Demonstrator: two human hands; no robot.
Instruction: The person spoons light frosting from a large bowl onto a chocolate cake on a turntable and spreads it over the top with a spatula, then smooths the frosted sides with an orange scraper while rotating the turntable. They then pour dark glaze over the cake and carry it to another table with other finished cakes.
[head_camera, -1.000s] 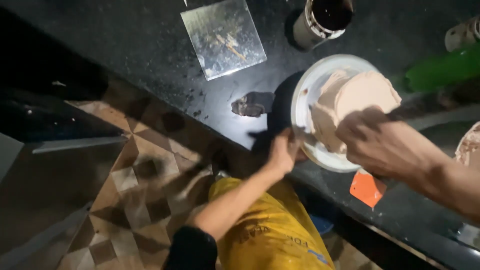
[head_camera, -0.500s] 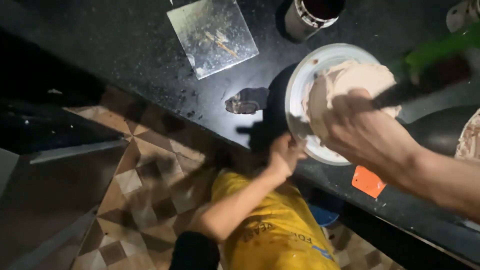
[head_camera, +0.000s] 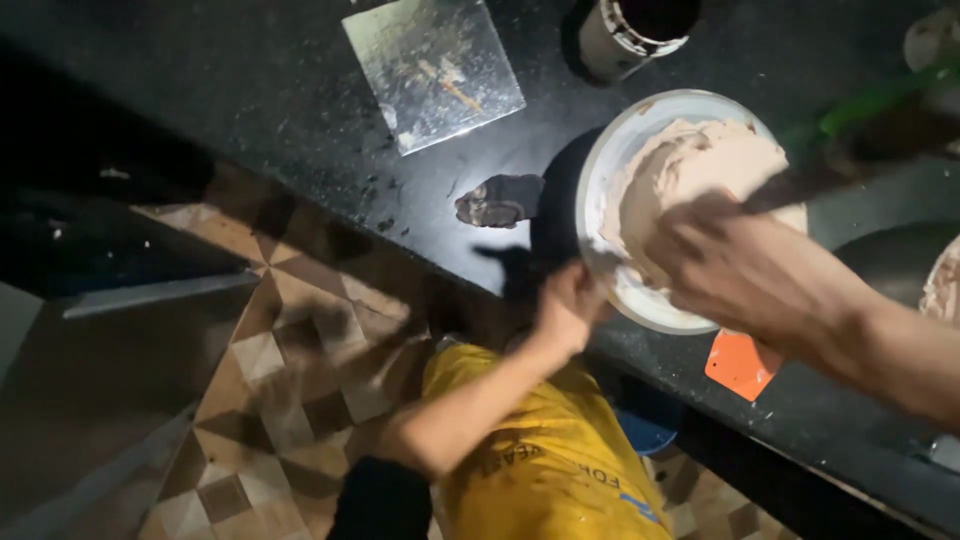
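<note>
My right hand (head_camera: 745, 275) is closed around the handle of a dark tool with a green end (head_camera: 860, 140), its tip down in the pale brown batter (head_camera: 700, 165); motion blurs the fingers. My left hand (head_camera: 568, 305) pinches the near rim of the white bowl (head_camera: 640, 300), which sits at the edge of the black counter (head_camera: 250, 110). I judge this is mid-mixing. The next stroke calls for a steady bowl, since it stands close to the counter's edge.

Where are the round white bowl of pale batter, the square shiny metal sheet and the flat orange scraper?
Round white bowl (head_camera: 612, 285): head view, lower-left rim.
Square shiny metal sheet (head_camera: 432, 68): head view, its middle.
Flat orange scraper (head_camera: 738, 366): head view, its middle.
</note>
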